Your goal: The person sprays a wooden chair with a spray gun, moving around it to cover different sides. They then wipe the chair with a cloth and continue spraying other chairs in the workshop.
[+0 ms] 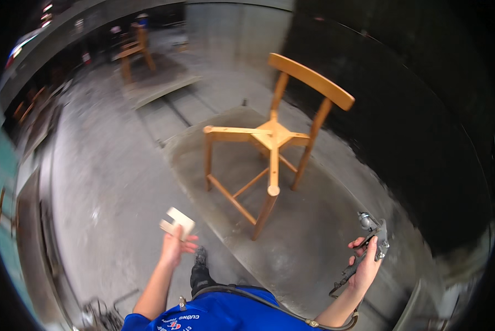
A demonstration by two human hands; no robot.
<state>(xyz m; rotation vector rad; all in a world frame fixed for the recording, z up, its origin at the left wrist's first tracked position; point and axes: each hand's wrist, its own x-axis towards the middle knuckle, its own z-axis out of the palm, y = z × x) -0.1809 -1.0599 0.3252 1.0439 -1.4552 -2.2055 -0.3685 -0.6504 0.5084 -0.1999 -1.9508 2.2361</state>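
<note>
My left hand [173,251] grips a pale, notched piece of wood [182,220] between thumb and fingers, held out over the floor. My right hand [366,269] is wrapped round the handle of a grey metal spray gun [381,234], whose head points up and away from me. Ahead stands a wooden chair frame [273,171], orange-brown, with a backrest [313,81], legs and stretchers. Where its seat would be, rails and a flat wooden plate [276,134] show. Neither hand touches the chair.
The chair stands on a low grey platform [291,259]. A hose [269,300] crosses my waist toward the spray gun. Beyond are a dark wall [391,110] and another wooden chair [134,51] on a second platform [167,92]. Cables [101,315] lie at lower left.
</note>
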